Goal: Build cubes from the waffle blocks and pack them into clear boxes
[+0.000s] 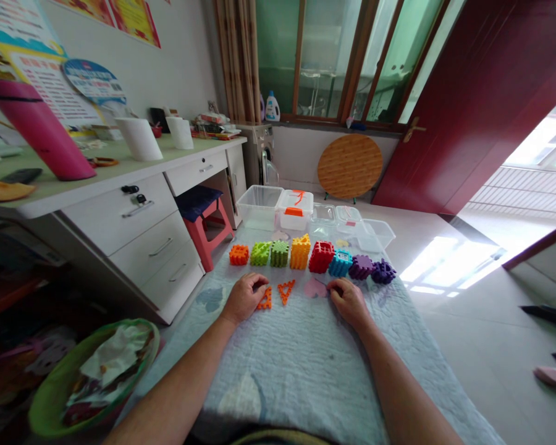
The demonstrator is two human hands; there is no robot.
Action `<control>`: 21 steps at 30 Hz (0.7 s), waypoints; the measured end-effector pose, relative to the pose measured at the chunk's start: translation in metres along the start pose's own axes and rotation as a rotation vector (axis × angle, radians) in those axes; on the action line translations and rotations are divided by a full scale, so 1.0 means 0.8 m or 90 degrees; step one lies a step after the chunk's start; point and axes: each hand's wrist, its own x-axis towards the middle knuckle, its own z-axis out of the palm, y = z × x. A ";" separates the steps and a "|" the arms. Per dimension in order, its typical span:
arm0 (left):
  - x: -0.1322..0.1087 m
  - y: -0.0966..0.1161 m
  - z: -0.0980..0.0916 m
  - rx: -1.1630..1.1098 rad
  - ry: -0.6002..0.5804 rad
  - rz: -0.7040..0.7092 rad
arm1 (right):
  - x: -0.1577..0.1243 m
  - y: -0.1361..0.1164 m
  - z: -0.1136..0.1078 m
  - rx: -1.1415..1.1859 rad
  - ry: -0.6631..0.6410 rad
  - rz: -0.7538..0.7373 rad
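Observation:
My left hand [248,298] is closed, its fingers curled over the upper left of an orange notched triangular foam piece [265,299], which it partly covers. Just right of that piece, a second orange triangle piece [286,290] with an open centre lies flat on the cloth. My right hand [347,298] rests on the cloth with curled fingers, beside a printed pink patch, with nothing visible in it. Beyond both hands runs a row of notched foam blocks, including an orange block [239,254], a yellow block [300,252], a red block [321,256] and a dark purple block [383,271].
A light blue patterned cloth [306,371] covers the table. Behind the blocks stand a clear plastic bin [259,210], a lidded box with an orange latch [294,211] and smaller clear containers [375,233]. A red stool [207,228] and a desk stand left; a green basket [46,402] is lower left.

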 end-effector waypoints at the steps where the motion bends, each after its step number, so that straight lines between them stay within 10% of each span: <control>1: 0.000 0.000 0.000 0.002 0.001 0.001 | 0.000 0.000 0.000 0.001 0.000 -0.001; 21: 0.001 0.000 0.000 0.007 -0.007 0.001 | -0.001 0.000 0.001 -0.003 -0.011 -0.001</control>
